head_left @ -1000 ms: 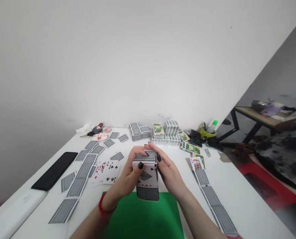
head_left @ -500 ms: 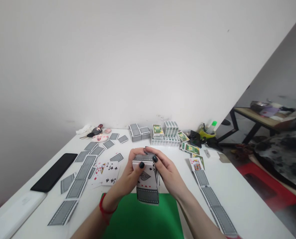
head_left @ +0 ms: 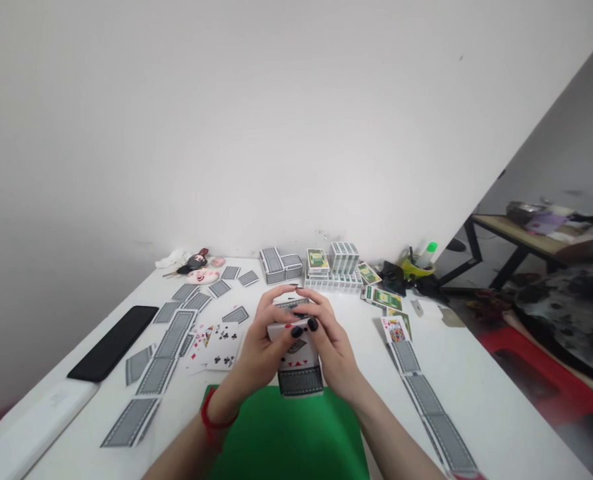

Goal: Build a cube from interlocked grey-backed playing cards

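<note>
Both hands hold a thick deck of playing cards (head_left: 300,381) above a green mat (head_left: 286,433). My left hand (head_left: 261,347), with a red cord on its wrist, wraps the deck's left side, thumb on the top card. My right hand (head_left: 339,353) closes around the right side, its dark-nailed thumb next to the other. Fingers of both hands curl over the far end. A face-up card with red marks shows under the thumbs, and a grey patterned back sticks out toward me. The fingers hide part of the deck.
Grey-backed cards (head_left: 169,350) lie in an overlapping row at left, beside face-up cards (head_left: 224,347). Another row (head_left: 426,393) runs down the right. Card boxes (head_left: 332,281) and stacked cards (head_left: 273,265) stand by the wall. A black phone-like slab (head_left: 114,341) lies left.
My fingers have curled further over the far end of the deck, and the thumbs have come closer together. The lower edge of the deck sits slightly higher and farther right.
</note>
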The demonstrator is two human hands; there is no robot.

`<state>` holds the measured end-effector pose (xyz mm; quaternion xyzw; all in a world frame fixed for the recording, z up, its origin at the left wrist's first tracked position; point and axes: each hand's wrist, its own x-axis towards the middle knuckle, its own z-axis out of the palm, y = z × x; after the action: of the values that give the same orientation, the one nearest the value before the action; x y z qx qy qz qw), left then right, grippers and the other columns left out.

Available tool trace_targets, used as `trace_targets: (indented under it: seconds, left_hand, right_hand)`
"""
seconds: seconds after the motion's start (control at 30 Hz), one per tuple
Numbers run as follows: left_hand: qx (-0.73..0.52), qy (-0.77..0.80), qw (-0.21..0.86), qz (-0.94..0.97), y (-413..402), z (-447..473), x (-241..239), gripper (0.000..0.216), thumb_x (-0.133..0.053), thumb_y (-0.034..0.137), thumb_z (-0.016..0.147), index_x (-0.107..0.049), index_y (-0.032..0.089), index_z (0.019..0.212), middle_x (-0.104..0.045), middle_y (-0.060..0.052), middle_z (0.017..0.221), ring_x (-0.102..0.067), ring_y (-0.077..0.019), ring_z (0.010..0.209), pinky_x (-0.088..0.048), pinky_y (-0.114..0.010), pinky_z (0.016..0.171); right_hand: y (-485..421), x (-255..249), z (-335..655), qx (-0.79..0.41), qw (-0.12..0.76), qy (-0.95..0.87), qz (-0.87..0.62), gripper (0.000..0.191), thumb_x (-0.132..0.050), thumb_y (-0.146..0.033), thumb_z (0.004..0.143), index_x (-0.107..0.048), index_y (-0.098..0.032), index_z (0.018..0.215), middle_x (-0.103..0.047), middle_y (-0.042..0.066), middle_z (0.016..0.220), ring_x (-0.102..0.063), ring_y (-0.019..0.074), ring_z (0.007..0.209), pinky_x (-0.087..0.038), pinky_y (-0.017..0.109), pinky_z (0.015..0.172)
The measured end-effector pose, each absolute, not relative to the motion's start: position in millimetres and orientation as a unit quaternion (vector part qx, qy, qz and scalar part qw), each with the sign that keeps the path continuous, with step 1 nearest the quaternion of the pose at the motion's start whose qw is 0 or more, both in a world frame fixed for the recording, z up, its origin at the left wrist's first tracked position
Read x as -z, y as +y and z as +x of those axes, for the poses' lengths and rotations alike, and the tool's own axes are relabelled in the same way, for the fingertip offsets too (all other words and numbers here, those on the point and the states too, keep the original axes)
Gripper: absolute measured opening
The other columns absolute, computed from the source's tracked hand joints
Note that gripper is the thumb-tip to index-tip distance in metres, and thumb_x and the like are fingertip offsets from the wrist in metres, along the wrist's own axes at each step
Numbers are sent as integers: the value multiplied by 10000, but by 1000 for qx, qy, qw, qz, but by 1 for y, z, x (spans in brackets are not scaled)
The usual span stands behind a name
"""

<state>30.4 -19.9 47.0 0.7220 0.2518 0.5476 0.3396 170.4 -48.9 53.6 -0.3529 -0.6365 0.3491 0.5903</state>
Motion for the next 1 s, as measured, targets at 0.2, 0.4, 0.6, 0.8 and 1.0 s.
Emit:
trace_targets:
  seconds: [0.2,0.4,0.6,0.8,1.0]
  left_hand:
    - [-536,267,312,737,-26,34,-47,232,-317,356,941,-506,222,959,-406,-86,1263,-386,-221,1212,-333,-425,996]
    - [-530,300,283,741,-32,37,-53,201,-313,318,943,-465,205,875,-430,-89,1176,-427,-218,1125,-378,-402,926]
    - [-516,315,255,754,-36,40,-54,123,-361,250,926,-457,203,864,-419,-77,1068,-412,-205,1081,-383,-375,893]
    - [-522,324,277,739,-35,44,-47,182,-336,280,938,-470,203,842,-418,-61,1007,-429,-187,1011,-390,-341,856]
    - [-525,292,297,742,-32,40,-44,278,-211,343,958,-461,230,1003,-387,-72,1125,-403,-197,1079,-359,-383,921]
  right_hand:
    - [-51,-49,165,-322,620,-625,-349,249,-330,-311,941,-550,-268,1048,-487,64,1231,-407,199,1225,-309,406,1038]
    - [-52,-46,165,-322,618,-630,-342,257,-293,-300,947,-530,-269,1042,-457,61,1209,-393,201,1215,-302,407,1032]
    - [-52,-39,159,-333,632,-614,-336,123,-379,-291,930,-473,-277,1008,-428,39,1115,-441,171,1107,-378,347,938]
    - [-51,-39,159,-356,647,-572,-357,122,-385,-280,930,-497,-251,892,-456,17,981,-484,144,917,-409,290,807]
    - [-51,-44,162,-388,643,-562,-346,141,-393,-314,925,-517,-248,920,-470,31,1027,-483,163,980,-399,318,848]
